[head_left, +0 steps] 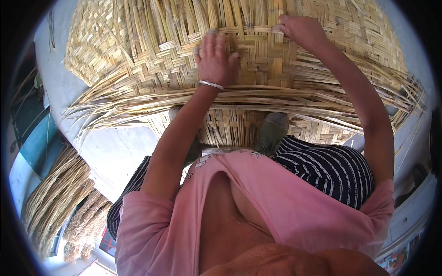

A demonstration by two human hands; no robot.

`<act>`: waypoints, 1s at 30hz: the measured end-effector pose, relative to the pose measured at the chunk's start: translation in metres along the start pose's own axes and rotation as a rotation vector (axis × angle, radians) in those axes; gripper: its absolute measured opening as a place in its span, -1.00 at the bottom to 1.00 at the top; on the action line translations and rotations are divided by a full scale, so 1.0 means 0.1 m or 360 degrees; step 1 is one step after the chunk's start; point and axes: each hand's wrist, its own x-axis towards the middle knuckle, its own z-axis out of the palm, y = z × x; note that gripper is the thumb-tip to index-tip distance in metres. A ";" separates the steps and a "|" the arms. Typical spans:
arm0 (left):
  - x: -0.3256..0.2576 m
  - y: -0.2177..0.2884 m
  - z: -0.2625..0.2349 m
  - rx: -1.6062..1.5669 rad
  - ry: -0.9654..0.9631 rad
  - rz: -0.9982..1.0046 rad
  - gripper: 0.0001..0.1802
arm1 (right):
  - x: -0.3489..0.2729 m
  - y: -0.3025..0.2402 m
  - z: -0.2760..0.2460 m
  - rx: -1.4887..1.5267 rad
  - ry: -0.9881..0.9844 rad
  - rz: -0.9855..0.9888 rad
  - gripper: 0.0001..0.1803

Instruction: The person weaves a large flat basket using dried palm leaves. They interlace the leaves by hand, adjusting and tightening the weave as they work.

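Observation:
A half-woven mat (267, 53) of flat, straw-coloured strips lies in front of me, its long loose strip ends fanning to the left and right. My left hand (214, 60), with a white band at the wrist, rests palm down on the weave with its fingers stretched out. Farther right and a little farther away, my right hand (304, 31) has its thumb and fingers pinched at a thin strip along the working edge. Upright unwoven strips (202, 16) run away from me past both hands. The strip's end inside the right fingers is hidden.
Below the near strip ends, more woven matting (225, 124) lies between my shoes, the right shoe (272, 131) showing best. Bundles of long dry stalks (60, 198) lie at the lower left. Pale grey floor (69, 96) surrounds the mat.

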 end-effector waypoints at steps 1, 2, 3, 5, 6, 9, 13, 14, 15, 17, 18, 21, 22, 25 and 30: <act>0.01 -0.05 0.01 -0.0036 0.0143 -0.0102 -0.08 | 0.00 0.00 0.03 0.0000 0.0051 -0.0034 -0.65; 0.03 -0.07 0.03 -0.0053 0.0123 -0.0146 -0.06 | -0.01 0.02 0.06 0.0001 0.0101 -0.0069 -0.64; 0.06 -0.09 0.04 -0.0070 0.0102 -0.0191 -0.05 | -0.01 0.02 0.09 0.0002 0.0151 -0.0104 -0.62; 0.10 -0.14 0.09 0.0042 0.0069 -0.0218 -0.03 | -0.01 -0.10 0.02 -0.0018 0.0193 -0.0177 -0.63; 0.09 -0.16 0.10 0.0069 0.0038 -0.0237 -0.03 | -0.01 -0.15 0.00 -0.0028 0.0213 -0.0214 -0.62; 0.23 -0.14 0.01 -0.0117 -0.0024 -0.0446 0.00 | 0.07 -0.13 0.17 -0.0088 0.0186 -0.0296 -0.65; 0.78 -0.52 -0.28 -0.0993 -0.0325 -0.0783 -0.10 | 0.20 -0.26 -0.06 -0.0112 -0.0059 -0.0255 -0.68; 0.91 -0.71 -0.20 -0.1118 -0.0273 -0.0833 -0.26 | 0.26 -0.33 -0.16 -0.0033 -0.0026 -0.0331 -0.68; 1.04 -0.89 -0.10 -0.1252 -0.0226 -0.0873 -0.42 | 0.30 -0.40 -0.21 0.0044 0.0000 -0.0393 -0.67; 1.22 -1.01 -0.07 -0.1224 -0.0532 -0.0978 -0.37 | 0.46 -0.50 -0.13 0.0019 0.0186 -0.0783 -0.78; 1.32 -0.89 -0.16 -0.1190 -0.0741 -0.1127 -0.39 | 0.52 -0.53 -0.07 0.0001 0.0271 -0.0961 -0.83; 1.38 -1.61 0.20 0.0142 -0.1011 0.0586 -0.42 | 0.68 -0.90 0.10 0.0261 0.0367 -0.1113 -0.84; 1.40 -1.62 0.27 0.0101 -0.1046 0.0612 -0.43 | 0.70 -0.91 0.22 0.0208 0.0349 -0.1074 -0.83; 1.25 -1.92 0.48 0.0172 -0.0796 0.0929 -0.48 | 0.84 -1.00 0.43 0.0274 0.0389 -0.1097 -0.80; 1.10 -1.26 -0.02 -0.0061 -0.0827 0.0625 -0.57 | 0.82 -0.85 0.58 0.0605 0.0480 -0.1036 -0.77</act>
